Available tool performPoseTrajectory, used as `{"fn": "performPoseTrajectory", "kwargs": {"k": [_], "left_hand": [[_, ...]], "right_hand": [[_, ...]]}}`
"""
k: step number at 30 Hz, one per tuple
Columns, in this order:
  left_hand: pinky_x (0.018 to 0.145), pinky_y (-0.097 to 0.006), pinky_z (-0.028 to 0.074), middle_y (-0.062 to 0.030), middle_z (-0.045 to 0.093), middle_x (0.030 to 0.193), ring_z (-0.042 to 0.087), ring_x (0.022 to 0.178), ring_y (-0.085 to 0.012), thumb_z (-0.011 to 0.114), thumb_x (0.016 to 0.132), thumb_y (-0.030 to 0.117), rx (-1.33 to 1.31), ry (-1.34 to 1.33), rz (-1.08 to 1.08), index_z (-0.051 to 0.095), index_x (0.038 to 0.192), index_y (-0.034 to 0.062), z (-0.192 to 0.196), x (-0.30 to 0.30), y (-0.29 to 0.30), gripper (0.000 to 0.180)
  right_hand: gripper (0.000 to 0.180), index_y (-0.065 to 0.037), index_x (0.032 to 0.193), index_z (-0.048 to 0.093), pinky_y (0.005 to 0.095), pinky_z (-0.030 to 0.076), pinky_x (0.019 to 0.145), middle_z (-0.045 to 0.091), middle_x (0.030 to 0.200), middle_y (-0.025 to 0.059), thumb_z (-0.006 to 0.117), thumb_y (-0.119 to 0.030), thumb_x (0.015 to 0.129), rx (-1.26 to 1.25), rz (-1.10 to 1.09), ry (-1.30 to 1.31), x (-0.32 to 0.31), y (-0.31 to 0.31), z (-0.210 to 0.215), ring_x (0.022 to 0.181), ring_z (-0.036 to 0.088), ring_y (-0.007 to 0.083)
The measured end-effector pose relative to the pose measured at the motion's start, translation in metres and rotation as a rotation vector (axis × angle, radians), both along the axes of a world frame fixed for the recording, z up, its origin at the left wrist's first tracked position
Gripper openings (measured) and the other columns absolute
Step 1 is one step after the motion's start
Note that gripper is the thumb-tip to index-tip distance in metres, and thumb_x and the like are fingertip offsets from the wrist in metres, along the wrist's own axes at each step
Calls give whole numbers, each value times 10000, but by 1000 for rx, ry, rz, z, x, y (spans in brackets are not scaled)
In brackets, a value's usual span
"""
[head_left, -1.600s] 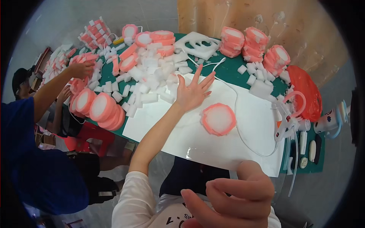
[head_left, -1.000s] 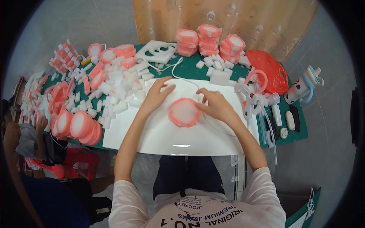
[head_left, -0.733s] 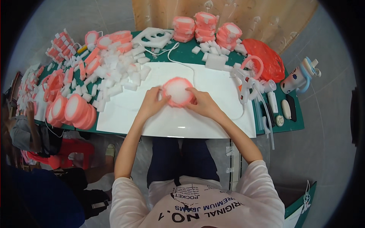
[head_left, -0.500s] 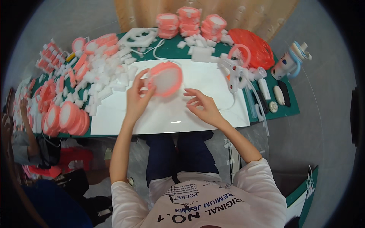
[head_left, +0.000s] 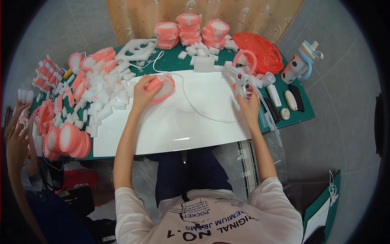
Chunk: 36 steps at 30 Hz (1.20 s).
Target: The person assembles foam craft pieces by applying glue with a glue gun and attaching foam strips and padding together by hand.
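My left hand (head_left: 143, 94) is closed round the edge of a round pink foam piece (head_left: 167, 90) with a white middle. It holds the piece tilted over the left part of a white board (head_left: 195, 130). At the board's right edge, my right hand (head_left: 249, 106) has its fingers wrapped round the handle of a white glue gun (head_left: 241, 80). A pale cord (head_left: 199, 110) loops across the board toward the gun. Part of the handle is hidden by my fingers.
White foam blocks (head_left: 97, 99) and pink foam pieces (head_left: 75, 140) crowd the left. Pink stacks (head_left: 189, 30) stand at the back, beside a red plastic bag (head_left: 260, 53). A bottle (head_left: 298, 65) stands far right. Another person's hand (head_left: 18, 142) shows at the left.
My right hand has moved right from above the board and taken hold of the glue gun. My left hand has brought the foam piece slightly left and turned it. The view has shifted a little.
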<state>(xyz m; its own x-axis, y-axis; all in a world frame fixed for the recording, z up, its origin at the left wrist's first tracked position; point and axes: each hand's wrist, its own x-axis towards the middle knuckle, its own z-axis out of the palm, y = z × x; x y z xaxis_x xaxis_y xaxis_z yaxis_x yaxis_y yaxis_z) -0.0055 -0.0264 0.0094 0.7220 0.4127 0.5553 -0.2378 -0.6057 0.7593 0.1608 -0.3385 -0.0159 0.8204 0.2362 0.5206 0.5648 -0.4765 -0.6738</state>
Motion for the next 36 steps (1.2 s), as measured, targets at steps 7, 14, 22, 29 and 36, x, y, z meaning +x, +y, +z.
{"fn": "performPoseTrajectory", "kwargs": {"k": [7, 14, 22, 29, 36], "left_hand": [[774, -257, 432, -86, 591, 951, 562, 872, -169, 650, 714, 77, -86, 41, -74, 567, 1031, 5, -2, -7, -14, 335], [797, -264, 435, -103, 617, 953, 582, 861, -173, 653, 721, 95, -100, 105, -77, 550, 1055, 16, -1, -12, -18, 358], [788, -262, 437, -96, 618, 949, 582, 856, -167, 649, 728, 108, -145, 84, -15, 552, 1052, 22, -4, -10, -12, 349], [777, -262, 445, -95, 629, 926, 590, 848, -159, 657, 728, 126, -220, 73, -4, 566, 1036, 26, -9, -12, -13, 336], [728, -269, 475, -118, 645, 909, 630, 807, -192, 669, 726, 92, -72, 11, 79, 565, 1035, 35, -10, -9, -21, 331]], "right_hand": [[469, 19, 1055, 550, 330, 455, 677, 612, 774, 146, 627, -280, 701, -35, 83, 296, 37, 10, -7, 698, 589, 264], [335, 11, 963, 619, 286, 446, 649, 621, 714, 112, 603, -239, 740, 41, 83, 363, 29, 23, -12, 641, 585, 168], [301, 36, 913, 617, 262, 432, 571, 597, 656, 75, 609, -234, 780, 76, 21, 279, 19, 21, -8, 576, 556, 131], [240, 20, 986, 570, 214, 374, 413, 565, 667, 50, 585, -128, 797, 449, 404, 365, -18, 27, 27, 474, 496, 91], [190, -13, 964, 581, 185, 369, 420, 551, 691, 26, 559, -128, 815, 285, 788, 646, -93, 53, 54, 469, 476, 65]]}}
